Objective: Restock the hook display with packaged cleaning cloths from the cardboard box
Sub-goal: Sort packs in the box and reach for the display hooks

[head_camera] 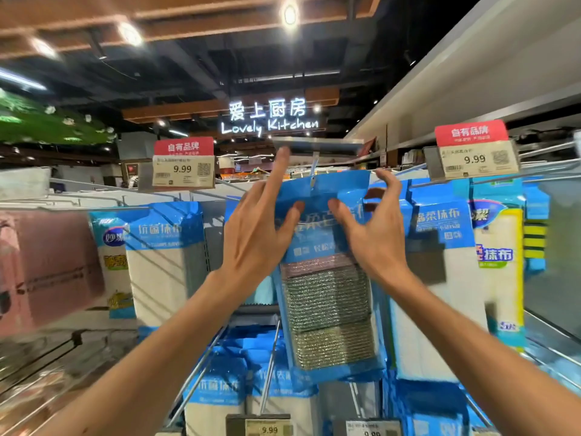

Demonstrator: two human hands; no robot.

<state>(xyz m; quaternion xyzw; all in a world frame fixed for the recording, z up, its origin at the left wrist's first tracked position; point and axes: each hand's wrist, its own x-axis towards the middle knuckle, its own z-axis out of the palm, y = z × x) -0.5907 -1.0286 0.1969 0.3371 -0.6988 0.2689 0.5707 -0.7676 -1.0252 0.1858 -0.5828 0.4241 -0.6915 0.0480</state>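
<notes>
Shop aisle: my left hand point(254, 234) and right hand point(374, 234) pinch pack point(323, 297) at hook point(315, 165); I'd keep its hole level.

A blue plastic package of metallic mesh cleaning cloths point(327, 297) sits with its hang hole on a thin metal display hook point(314, 166). The left hand point(254, 234) and right hand point(374, 234) both pinch its header, thumbs in front. The left index finger points straight up and touches the grey label holder point(317, 146). White-cloth packs in blue wrappers point(163, 265) hang on either side.
</notes>
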